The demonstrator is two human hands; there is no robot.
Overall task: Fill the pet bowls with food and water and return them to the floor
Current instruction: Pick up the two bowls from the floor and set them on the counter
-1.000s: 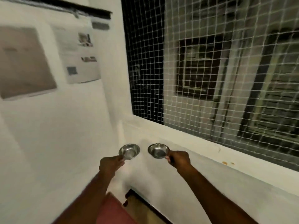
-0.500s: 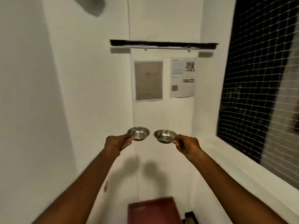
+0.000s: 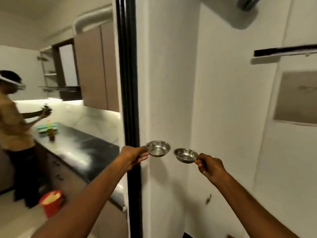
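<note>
Both my arms reach forward; my left hand (image 3: pixel 133 156) and right hand (image 3: pixel 208 166) each pinch something at the fingertips, level and apart.

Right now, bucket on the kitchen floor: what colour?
Red bucket, pale inside; head view, lower left.

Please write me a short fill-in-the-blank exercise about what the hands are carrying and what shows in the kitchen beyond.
1. Each hand pinches a small ____ bowl by its rim: the left hand holds the left bowl, the right hand the right bowl.
2. Both bowls look ____ inside.
3. On the kitchen floor stands a ____ bucket.
4. Another person stands at the dark ____.

Missing words: metal; empty; red; countertop
</note>
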